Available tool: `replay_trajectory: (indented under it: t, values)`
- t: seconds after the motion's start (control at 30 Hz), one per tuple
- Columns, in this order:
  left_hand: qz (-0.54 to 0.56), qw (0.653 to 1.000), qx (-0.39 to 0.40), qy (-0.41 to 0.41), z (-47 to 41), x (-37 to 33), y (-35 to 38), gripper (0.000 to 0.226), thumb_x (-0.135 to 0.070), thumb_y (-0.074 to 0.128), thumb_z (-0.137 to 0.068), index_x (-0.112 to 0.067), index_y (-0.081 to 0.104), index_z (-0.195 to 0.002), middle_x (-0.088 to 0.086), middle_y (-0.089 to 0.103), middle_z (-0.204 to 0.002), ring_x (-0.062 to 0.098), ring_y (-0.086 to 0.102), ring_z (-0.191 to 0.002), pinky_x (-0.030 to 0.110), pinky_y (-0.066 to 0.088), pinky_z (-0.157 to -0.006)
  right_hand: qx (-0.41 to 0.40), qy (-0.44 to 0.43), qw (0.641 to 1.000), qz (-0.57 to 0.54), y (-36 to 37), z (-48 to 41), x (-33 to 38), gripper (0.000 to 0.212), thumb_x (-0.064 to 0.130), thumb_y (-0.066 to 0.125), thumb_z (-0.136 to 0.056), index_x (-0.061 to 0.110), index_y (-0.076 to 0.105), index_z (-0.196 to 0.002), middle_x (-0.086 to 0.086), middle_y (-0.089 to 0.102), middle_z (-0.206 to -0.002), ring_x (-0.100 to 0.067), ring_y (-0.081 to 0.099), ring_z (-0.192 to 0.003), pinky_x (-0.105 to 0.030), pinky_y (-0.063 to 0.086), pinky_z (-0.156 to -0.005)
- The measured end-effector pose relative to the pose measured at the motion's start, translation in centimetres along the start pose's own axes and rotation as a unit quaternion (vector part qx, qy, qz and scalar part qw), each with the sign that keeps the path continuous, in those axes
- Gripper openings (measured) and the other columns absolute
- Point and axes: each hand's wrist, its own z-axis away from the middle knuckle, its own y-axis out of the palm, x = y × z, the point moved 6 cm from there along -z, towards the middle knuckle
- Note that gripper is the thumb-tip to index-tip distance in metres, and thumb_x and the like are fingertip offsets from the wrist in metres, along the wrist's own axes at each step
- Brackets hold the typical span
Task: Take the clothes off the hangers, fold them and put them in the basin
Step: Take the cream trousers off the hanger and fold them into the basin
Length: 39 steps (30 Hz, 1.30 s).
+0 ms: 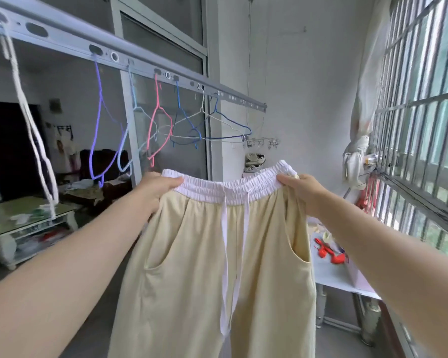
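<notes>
Trousers (212,254) — one pair — gripped by left hand (157,189), right hand (303,193).

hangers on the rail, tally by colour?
White hangers: 2
Purple hanger: 1
Light blue hanger: 1
Pink hanger: 1
Blue hangers: 2
Total: 7, all bare. The ones on the right overlap, so that part of the count is less sure.
</notes>
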Motion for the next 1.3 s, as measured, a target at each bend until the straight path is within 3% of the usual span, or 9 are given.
replay_trajectory:
  t: [0.2, 0.3, 0.37, 0.43, 0.57, 0.7, 0.9, 1.03, 1.3]
  values:
    - [-0.028, 0.998, 0.023, -0.050, 1.1, 0.6, 0.3, 0.014, -0.003, 0.058, -0.092, -0.001, 0.052, -0.079, 0.019, 0.054, -0.088, 0.027, 0.057, -0.074, 0.044, 0.050, -0.072, -0.012, 0.062, 0.997, -0.039, -0.6, 0.9, -2.0, 0.030, 0.025, 0.078, -0.076, 0.002, 0.063, -0.089, -0.016, 0.066, -0.080, -0.033, 0.065, -0.079, -0.056, 0.052, -0.086]
    - [-0.037, 0.997, 0.013, -0.068, 1.3, 1.1, 1.3, 0.009, -0.004, 0.055, -0.094, 0.004, 0.054, -0.090, 0.019, 0.054, -0.090, 0.026, 0.056, -0.074, 0.043, 0.053, -0.069, -0.037, 0.101, 0.991, -0.083, -0.8, 1.1, -2.7, 0.040, 0.030, 0.073, -0.080, 0.008, 0.055, -0.109, -0.011, 0.062, -0.075, -0.025, 0.066, -0.062, -0.043, 0.058, -0.071]
    - [-0.039, 0.995, 0.011, -0.090, 0.4, 2.4, 1.9, 0.019, -0.005, 0.056, -0.092, 0.006, 0.056, -0.107, 0.020, 0.058, -0.102, 0.027, 0.058, -0.084, 0.045, 0.049, -0.084, -0.051, 0.147, 0.981, -0.120, -0.5, 1.5, -3.0, 0.018, 0.026, 0.064, -0.088, 0.011, 0.053, -0.091, -0.006, 0.054, -0.066, -0.019, 0.055, -0.050, -0.028, 0.051, -0.057]
    - [-0.038, 0.990, 0.000, -0.133, -1.0, 4.5, 2.1, 0.032, -0.008, 0.056, -0.087, 0.002, 0.056, -0.118, 0.017, 0.060, -0.116, 0.029, 0.060, -0.097, 0.048, 0.045, -0.095, -0.049, 0.183, 0.971, -0.145, -0.1, 1.7, -3.5, 0.030, 0.024, 0.058, -0.091, 0.013, 0.044, -0.067, -0.002, 0.049, -0.052, -0.015, 0.050, -0.040, -0.021, 0.043, -0.045]
    - [0.001, 0.977, -0.002, -0.213, 2.7, 4.6, 4.8, 0.012, -0.010, 0.048, -0.095, 0.001, 0.051, -0.099, 0.016, 0.058, -0.099, 0.027, 0.061, -0.076, 0.043, 0.051, -0.067, -0.036, 0.201, 0.954, -0.219, 0.8, 2.0, -4.1, 0.032, 0.028, 0.054, -0.094, 0.014, 0.048, -0.066, 0.000, 0.053, -0.048, -0.013, 0.053, -0.043, -0.021, 0.046, -0.044]
    - [0.074, 0.977, 0.025, -0.196, 4.0, 3.5, 8.6, 0.020, -0.009, 0.039, -0.099, 0.002, 0.053, -0.090, 0.019, 0.066, -0.080, 0.025, 0.065, -0.056, 0.047, 0.050, -0.076, 0.007, 0.174, 0.959, -0.224, 2.5, 2.0, -3.6, 0.013, 0.022, 0.057, -0.089, 0.011, 0.056, -0.081, -0.004, 0.058, -0.070, -0.019, 0.055, -0.061, -0.027, 0.045, -0.060]
    - [0.111, 0.988, 0.067, -0.084, 3.4, 1.5, 12.5, 0.046, -0.007, 0.065, -0.072, 0.006, 0.053, -0.113, 0.029, 0.058, -0.119, 0.039, 0.063, -0.103, 0.062, 0.047, -0.090, 0.120, 0.086, 0.984, -0.099, 5.1, 2.3, -2.3, 0.007, 0.017, 0.063, -0.083, 0.018, 0.056, -0.084, -0.003, 0.053, -0.073, -0.016, 0.050, -0.066, -0.025, 0.044, -0.062]
    - [0.092, 0.990, 0.106, -0.013, 5.9, -0.9, 14.2, 0.018, -0.005, 0.055, -0.093, 0.007, 0.058, -0.105, 0.024, 0.064, -0.096, 0.028, 0.067, -0.077, 0.043, 0.055, -0.079, 0.143, 0.025, 0.988, -0.048, 5.3, 2.6, -0.7, 0.010, 0.016, 0.061, -0.086, 0.019, 0.053, -0.091, -0.006, 0.054, -0.079, -0.020, 0.050, -0.076, -0.026, 0.041, -0.065]
    - [0.033, 0.968, 0.236, 0.075, 7.5, -1.2, 14.3, 0.088, -0.007, 0.090, -0.050, 0.001, 0.044, -0.124, 0.021, 0.064, -0.118, 0.032, 0.065, -0.105, 0.046, 0.052, -0.094, 0.145, -0.022, 0.988, 0.041, 4.7, 3.0, 1.4, 0.025, 0.017, 0.050, -0.094, 0.021, 0.042, -0.071, 0.004, 0.040, -0.060, -0.007, 0.038, -0.049, -0.022, 0.028, -0.053]
